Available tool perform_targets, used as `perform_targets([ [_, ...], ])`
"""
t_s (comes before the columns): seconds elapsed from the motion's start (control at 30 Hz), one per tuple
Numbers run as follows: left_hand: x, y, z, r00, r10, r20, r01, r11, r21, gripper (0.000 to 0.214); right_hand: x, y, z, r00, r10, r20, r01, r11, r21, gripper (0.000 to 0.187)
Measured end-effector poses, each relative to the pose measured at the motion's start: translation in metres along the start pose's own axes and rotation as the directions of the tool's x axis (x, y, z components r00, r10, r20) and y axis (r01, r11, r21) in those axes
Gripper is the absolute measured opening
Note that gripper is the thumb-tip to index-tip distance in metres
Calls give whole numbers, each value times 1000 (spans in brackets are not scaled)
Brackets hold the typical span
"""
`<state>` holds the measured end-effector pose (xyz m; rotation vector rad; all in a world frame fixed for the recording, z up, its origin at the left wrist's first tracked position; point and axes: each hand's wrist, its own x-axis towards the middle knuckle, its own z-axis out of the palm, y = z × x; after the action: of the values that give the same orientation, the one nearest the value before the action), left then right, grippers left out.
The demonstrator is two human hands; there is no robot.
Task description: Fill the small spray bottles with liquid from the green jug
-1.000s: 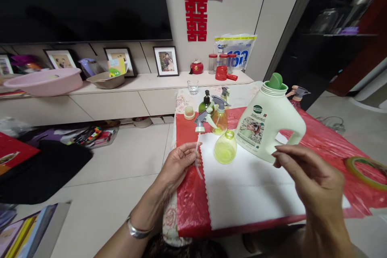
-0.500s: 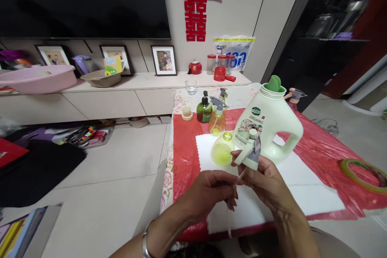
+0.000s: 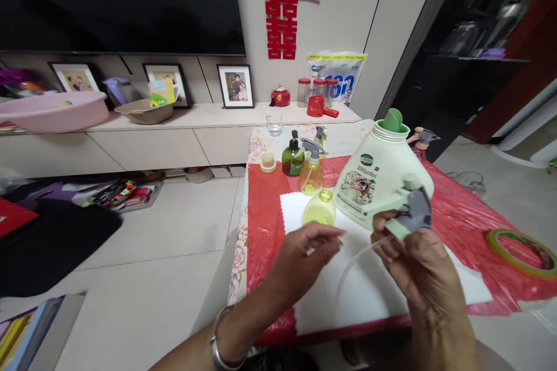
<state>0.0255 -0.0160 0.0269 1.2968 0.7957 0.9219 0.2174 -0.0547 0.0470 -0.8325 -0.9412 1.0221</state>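
My right hand [image 3: 424,266] grips a grey and pale green trigger spray head [image 3: 411,217] in front of the large jug. From the spray head a thin clear dip tube [image 3: 354,261] curves down to the left over the white sheet [image 3: 365,295]. My left hand [image 3: 307,255] is off the tube, with thumb and fingers apart and nothing between them. Just beyond its fingertips stands a yellow-green bottle [image 3: 319,208] without a top, its lower part hidden by the hand. Behind that is an orange-yellow spray bottle [image 3: 311,174] with its grey trigger head on.
A pale green detergent jug [image 3: 374,168] stands at the right, a green cup in its mouth. Behind are a dark green pump bottle [image 3: 293,156], a pale cap [image 3: 268,163] and a glass [image 3: 274,125]. Tape rolls [image 3: 520,252] lie on the red plastic sheet [image 3: 265,214].
My right hand has moved right with the spray head and tilted it. My left hand has let go of the tube and shifted slightly left and up.
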Motion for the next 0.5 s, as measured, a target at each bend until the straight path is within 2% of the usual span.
perform_targets([
  [0.03,4,0,-3,989,118,-91,-108,988,107,21,1,-3,-4,998,-46,-30,46,999,0,31],
  [0.07,9,0,-7,960,227,-163,-192,959,208,23,1,-7,-8,993,-95,-64,96,995,-2,34],
  [0.13,20,-3,-12,909,346,-233,-256,903,345,37,1,-14,-18,971,-189,-144,191,982,-2,49],
  [0.17,27,-5,-14,905,354,-236,-249,891,379,46,1,-18,-22,957,-224,-186,229,973,2,57],
  [0.23,40,-12,-16,925,319,-206,-213,885,414,66,0,-23,-27,926,-274,-260,286,958,10,63],
  [0.33,57,-25,-12,963,225,-148,-145,896,420,87,-1,-29,-28,881,-338,-331,348,937,-32,50],
  [0.43,67,-36,-7,975,172,-142,-108,920,377,87,-2,-30,-23,837,-372,-402,360,927,-110,18],
  [0.5,68,-40,-5,972,181,-148,-118,925,360,80,-3,-30,-19,810,-380,-446,359,923,-136,21],
])
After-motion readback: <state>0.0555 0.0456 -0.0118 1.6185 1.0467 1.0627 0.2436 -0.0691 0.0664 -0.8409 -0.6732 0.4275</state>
